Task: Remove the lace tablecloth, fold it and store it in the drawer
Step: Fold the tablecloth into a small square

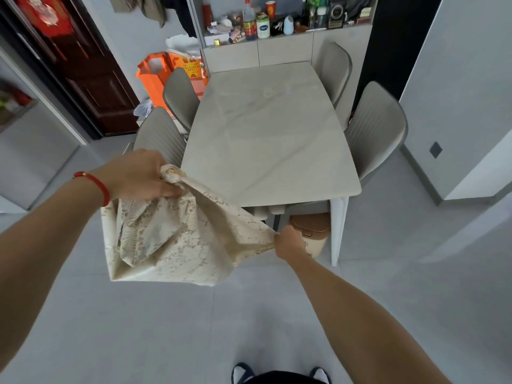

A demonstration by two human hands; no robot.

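Note:
The cream lace tablecloth (177, 239) hangs off the table, bunched in the air in front of the table's near end. My left hand (141, 174), with a red cord on the wrist, grips a gathered corner at the upper left. Lower and to the right, my right hand (288, 242) grips another bunched part of the cloth. The cloth sags in loose folds between the two hands. The pale marble dining table (271, 128) stands bare. No drawer shows that I can pick out.
Several grey chairs surround the table, two on the left (163, 137) and two on the right (379, 126). A beige appliance (313, 231) sits under the table's near end. Cluttered sideboard (277, 26) at the back, orange bags (158, 76) at the back left. Grey tiled floor around me.

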